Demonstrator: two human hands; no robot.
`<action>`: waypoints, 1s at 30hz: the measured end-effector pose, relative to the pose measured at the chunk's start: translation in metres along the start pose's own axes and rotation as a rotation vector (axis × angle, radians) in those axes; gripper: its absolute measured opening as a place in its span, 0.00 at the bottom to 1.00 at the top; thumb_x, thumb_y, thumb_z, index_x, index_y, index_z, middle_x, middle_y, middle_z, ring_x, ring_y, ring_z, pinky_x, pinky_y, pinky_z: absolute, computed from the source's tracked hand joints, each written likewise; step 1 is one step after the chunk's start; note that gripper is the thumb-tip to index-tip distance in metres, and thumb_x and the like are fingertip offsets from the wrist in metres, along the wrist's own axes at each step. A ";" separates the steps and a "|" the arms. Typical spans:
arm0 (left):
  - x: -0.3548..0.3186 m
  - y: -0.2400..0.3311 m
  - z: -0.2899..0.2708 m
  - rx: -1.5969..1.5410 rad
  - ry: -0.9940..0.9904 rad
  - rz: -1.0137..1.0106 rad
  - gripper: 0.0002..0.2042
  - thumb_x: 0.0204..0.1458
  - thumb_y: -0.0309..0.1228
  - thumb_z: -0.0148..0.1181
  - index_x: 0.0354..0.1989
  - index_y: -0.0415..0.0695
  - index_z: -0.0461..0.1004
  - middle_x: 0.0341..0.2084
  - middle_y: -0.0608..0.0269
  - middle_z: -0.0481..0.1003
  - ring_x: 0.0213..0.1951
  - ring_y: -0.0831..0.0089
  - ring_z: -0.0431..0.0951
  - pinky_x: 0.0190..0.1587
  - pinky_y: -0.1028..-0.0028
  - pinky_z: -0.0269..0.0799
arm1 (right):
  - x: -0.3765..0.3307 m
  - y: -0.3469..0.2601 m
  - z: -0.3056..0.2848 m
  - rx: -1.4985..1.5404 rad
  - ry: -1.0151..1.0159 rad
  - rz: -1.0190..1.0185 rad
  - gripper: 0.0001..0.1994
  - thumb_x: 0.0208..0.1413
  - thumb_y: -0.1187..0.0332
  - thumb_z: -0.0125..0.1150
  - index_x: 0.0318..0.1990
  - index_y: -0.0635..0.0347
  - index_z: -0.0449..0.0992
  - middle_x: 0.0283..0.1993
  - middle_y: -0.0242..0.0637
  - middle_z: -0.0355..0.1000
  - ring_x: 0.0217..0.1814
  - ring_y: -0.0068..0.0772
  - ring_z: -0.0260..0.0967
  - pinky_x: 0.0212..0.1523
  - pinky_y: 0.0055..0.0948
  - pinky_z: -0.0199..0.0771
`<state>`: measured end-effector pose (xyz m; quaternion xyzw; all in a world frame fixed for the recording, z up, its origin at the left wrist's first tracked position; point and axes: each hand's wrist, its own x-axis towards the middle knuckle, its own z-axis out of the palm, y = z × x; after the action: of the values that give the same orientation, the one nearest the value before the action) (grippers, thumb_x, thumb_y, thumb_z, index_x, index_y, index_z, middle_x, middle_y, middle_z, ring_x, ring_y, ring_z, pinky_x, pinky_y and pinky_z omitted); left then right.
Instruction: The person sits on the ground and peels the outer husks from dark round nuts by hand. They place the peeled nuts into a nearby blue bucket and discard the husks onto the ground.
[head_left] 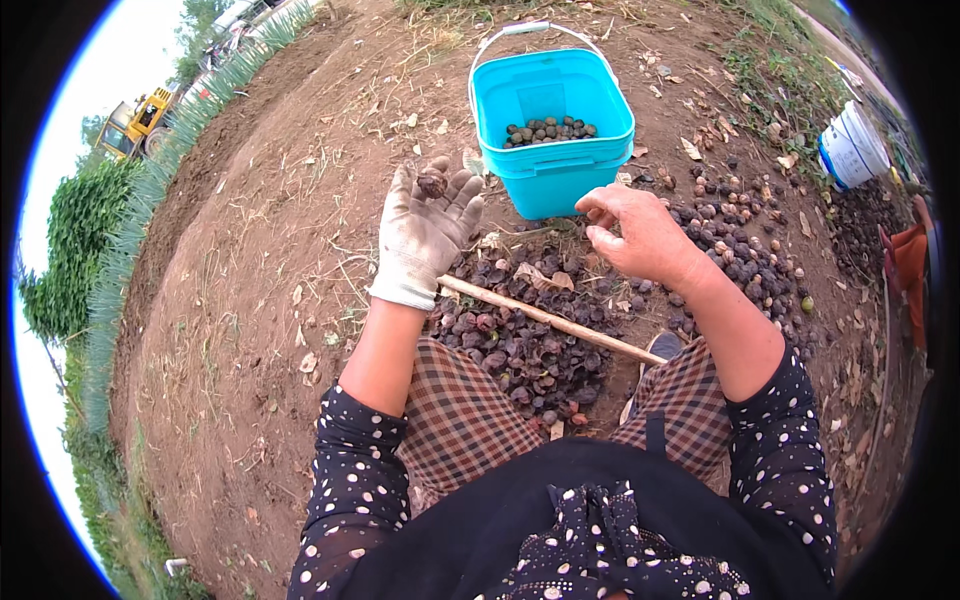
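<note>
My left hand, in a pale, soiled glove, is palm up just left of the bucket. A dark-husked walnut rests between its thumb and fingers. My bare right hand hovers by the bucket's near right corner, fingers curled in toward the thumb; whatever they might hold is hidden. The turquoise bucket has a white handle and contains several brownish walnuts. Below my hands, dark peeled husks lie heaped between my legs. Many dark walnuts are spread on the soil at the right.
A wooden stick lies slantwise over the husk heap, near my checked trousers. At the right, a white bucket leans on its side by an orange-red item. Dry leaves dot the bare soil. A yellow loader stands far left beyond green plants.
</note>
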<state>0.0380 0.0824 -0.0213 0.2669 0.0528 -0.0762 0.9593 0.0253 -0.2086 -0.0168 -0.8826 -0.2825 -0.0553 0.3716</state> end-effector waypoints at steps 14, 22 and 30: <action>0.003 0.002 -0.082 0.174 0.229 -0.148 0.25 0.66 0.50 0.46 0.51 0.35 0.69 0.43 0.47 0.76 0.43 0.55 0.79 0.38 0.66 0.79 | -0.007 0.002 0.000 0.032 -0.111 0.025 0.10 0.51 0.74 0.63 0.41 0.67 0.78 0.35 0.47 0.75 0.34 0.39 0.77 0.39 0.36 0.78; -0.006 0.003 -0.085 0.374 -0.070 -0.110 0.16 0.63 0.29 0.54 0.55 0.32 0.69 0.45 0.49 0.77 0.48 0.59 0.79 0.50 0.64 0.79 | -0.007 0.006 0.001 0.033 -0.120 0.020 0.10 0.51 0.74 0.62 0.41 0.68 0.78 0.34 0.47 0.76 0.34 0.40 0.77 0.38 0.36 0.78; -0.067 0.056 -0.154 0.192 0.051 0.129 0.21 0.65 0.40 0.55 0.58 0.35 0.69 0.40 0.56 0.79 0.35 0.71 0.80 0.32 0.77 0.78 | -0.019 0.009 0.005 0.012 -0.296 0.114 0.10 0.50 0.75 0.61 0.41 0.69 0.78 0.35 0.48 0.76 0.34 0.39 0.76 0.39 0.34 0.77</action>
<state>-0.0274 0.2182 -0.1146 0.3620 0.0523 -0.0122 0.9306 0.0137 -0.2191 -0.0316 -0.8935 -0.2838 0.0985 0.3338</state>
